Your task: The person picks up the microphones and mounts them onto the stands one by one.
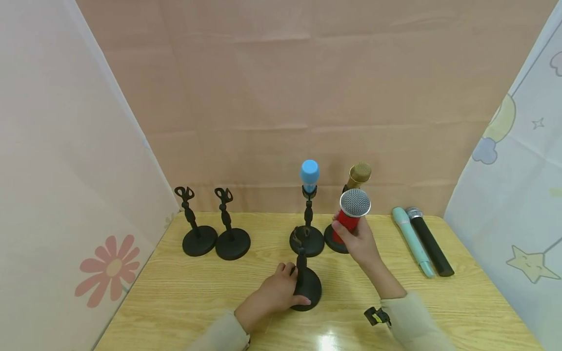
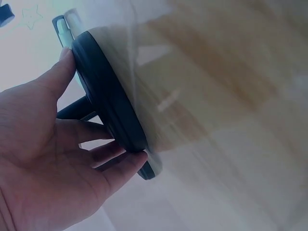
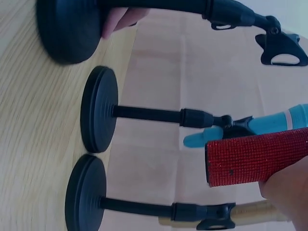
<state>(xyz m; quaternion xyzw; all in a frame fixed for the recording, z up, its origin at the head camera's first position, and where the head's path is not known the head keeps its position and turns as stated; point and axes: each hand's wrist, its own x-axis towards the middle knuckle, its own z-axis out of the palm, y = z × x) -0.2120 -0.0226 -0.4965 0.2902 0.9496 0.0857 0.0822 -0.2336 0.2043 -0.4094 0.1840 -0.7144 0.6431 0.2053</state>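
Pale sleeves (image 1: 412, 321) lie nearest the head camera; the left hand (image 1: 277, 291) grips a black stand (image 1: 301, 258) by its round base (image 1: 311, 286), and the right hand (image 1: 357, 242) holds a red microphone (image 1: 349, 220) by its body, off to the right of that stand, its lower end apart from the clip (image 3: 281, 45). Swinging the right hand back could knock the gold microphone (image 1: 360, 172) just behind; pushing the held stand forward might bump the stand under the blue microphone (image 1: 310, 173); held only at the base, its post could probably tilt under a sideways load; whether the base rests flat on the table (image 1: 167, 312) is hard to judge. Both forearms angle inward; the left thumb and fingers span the base's edge; the right hand keeps the grille uppermost, with its thumb across the red body.
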